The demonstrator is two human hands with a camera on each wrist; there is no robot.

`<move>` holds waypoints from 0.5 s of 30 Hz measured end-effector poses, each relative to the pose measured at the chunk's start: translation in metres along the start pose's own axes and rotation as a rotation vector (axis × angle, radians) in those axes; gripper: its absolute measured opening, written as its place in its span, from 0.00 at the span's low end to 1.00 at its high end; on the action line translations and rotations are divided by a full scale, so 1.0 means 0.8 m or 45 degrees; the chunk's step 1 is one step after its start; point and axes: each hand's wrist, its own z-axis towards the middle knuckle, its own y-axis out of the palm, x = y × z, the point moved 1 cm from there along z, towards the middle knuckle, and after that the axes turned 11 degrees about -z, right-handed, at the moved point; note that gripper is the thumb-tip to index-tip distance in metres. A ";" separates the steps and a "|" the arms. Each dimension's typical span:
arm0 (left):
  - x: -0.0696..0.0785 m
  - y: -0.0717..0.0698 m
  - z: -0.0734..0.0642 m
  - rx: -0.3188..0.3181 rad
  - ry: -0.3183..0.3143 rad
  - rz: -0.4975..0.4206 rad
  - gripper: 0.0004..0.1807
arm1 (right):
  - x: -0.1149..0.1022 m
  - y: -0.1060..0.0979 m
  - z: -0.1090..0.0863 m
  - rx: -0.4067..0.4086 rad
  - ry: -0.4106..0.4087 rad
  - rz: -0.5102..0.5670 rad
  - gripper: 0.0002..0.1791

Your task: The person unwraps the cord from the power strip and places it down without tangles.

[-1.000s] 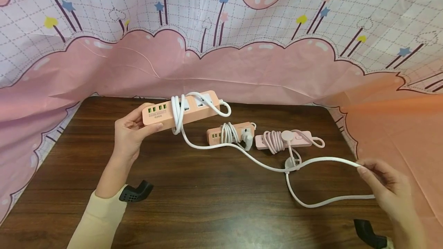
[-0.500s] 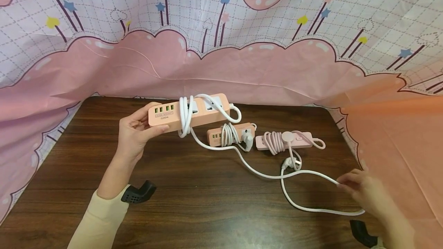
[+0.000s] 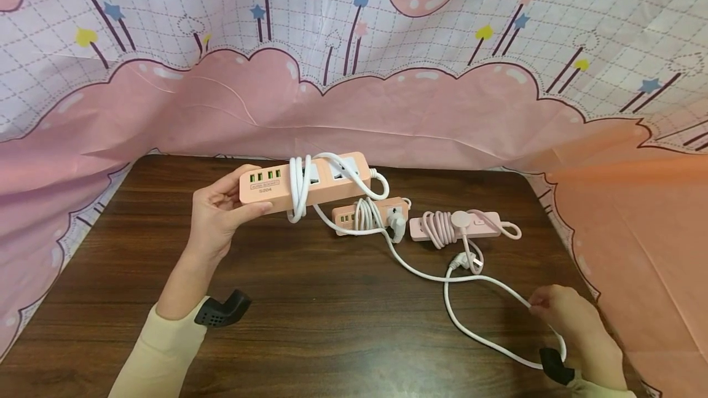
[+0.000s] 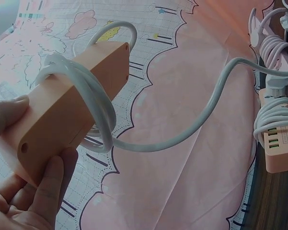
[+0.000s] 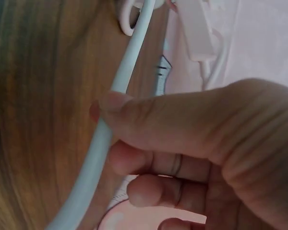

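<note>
My left hand grips the USB end of an orange power strip, raised over the table, thumb in front and fingers behind. In the left wrist view its plain back faces the camera. Several turns of white cord wrap its middle. From there the loose cord runs right and down to my right hand. Thumb and forefinger pinch the white cord in the right wrist view, the other fingers curled below. The cord loops back to a white plug lying on the table.
Behind the loose cord lies a second orange power strip, wrapped in its own cord. A pink power strip with wound cord sits right of it. Dark wooden table; a patterned cloth hangs behind and along both sides.
My right hand has moved left and toward me, still holding the cord, whose loop now hangs lower and slacker. The held power strip has shifted slightly right and down with my left hand.
</note>
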 end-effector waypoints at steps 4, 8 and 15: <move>-0.002 -0.001 0.000 0.001 -0.010 0.017 0.30 | -0.001 0.011 0.003 0.001 0.028 -0.023 0.03; -0.002 -0.001 0.000 -0.004 -0.007 0.015 0.30 | -0.003 0.019 0.006 -0.010 0.030 -0.032 0.02; -0.001 0.000 0.000 -0.012 -0.007 0.003 0.31 | -0.005 0.026 0.007 -0.059 0.045 -0.015 0.02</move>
